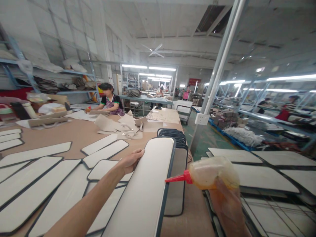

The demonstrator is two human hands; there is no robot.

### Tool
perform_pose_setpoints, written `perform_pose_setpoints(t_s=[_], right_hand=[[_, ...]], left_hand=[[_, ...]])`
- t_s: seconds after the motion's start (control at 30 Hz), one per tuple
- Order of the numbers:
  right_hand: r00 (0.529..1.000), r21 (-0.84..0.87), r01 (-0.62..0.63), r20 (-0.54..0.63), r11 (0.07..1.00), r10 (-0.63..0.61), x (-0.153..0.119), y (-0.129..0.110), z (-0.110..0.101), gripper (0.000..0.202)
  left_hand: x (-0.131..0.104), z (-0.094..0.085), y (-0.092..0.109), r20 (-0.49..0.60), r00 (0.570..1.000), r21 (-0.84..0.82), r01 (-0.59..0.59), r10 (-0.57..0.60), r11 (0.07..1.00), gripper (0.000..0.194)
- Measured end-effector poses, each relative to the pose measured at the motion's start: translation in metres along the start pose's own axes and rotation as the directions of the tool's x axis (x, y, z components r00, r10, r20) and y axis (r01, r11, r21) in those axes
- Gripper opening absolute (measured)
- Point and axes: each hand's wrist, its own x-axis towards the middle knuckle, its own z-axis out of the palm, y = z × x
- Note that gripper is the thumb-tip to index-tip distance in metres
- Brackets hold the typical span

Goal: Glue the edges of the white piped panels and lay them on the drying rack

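A long off-white panel (145,184) with a dark edge lies tilted in front of me. My left hand (132,161) grips its left edge near the far end, thumb on top. In my right hand (224,200) is a squeeze bottle (212,169) with amber liquid inside, held sideways. The bottle's red nozzle (176,178) points left, its tip at the panel's right edge; whether it touches cannot be told. Under and behind this panel is a stack of similar dark-edged panels (176,177). Several more flat panels (46,194) spread over the table to the left.
Cut beige pieces (118,125) are heaped on the brown table (61,131). A co-worker (110,100) sits across it. A metal post with a socket box (202,118) stands at the right, beside a rack of panels (264,177). Shelves (76,91) line the left wall.
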Motion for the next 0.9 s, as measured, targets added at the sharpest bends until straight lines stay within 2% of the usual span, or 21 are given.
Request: perform_pose_setpoints(t_s=[0.2, 0.43, 0.67, 0.9], right_hand=[[0.997, 0.014, -0.066, 0.030, 0.998, 0.066, -0.006, 0.003, 0.002, 0.054], [0.992, 0.013, -0.089, 0.091, 0.996, 0.088, -0.012, 0.006, -0.002, 0.046], [0.980, 0.064, -0.169, 0.119, 0.983, 0.161, -0.018, 0.011, -0.006, 0.061], [0.960, 0.088, -0.240, 0.172, 0.967, 0.223, -0.022, 0.010, -0.007, 0.063]], left_hand=[[0.001, -0.008, -0.001, -0.044, 0.999, -0.022, -0.009, 0.008, 1.000, 0.025], [0.003, -0.016, 0.001, -0.089, 0.996, -0.050, -0.014, 0.009, 0.999, 0.021], [0.005, -0.020, 0.006, -0.125, 0.992, -0.074, -0.027, 0.018, 0.997, 0.019], [0.007, -0.025, 0.010, -0.156, 0.988, -0.084, -0.036, 0.022, 0.996, 0.021]])
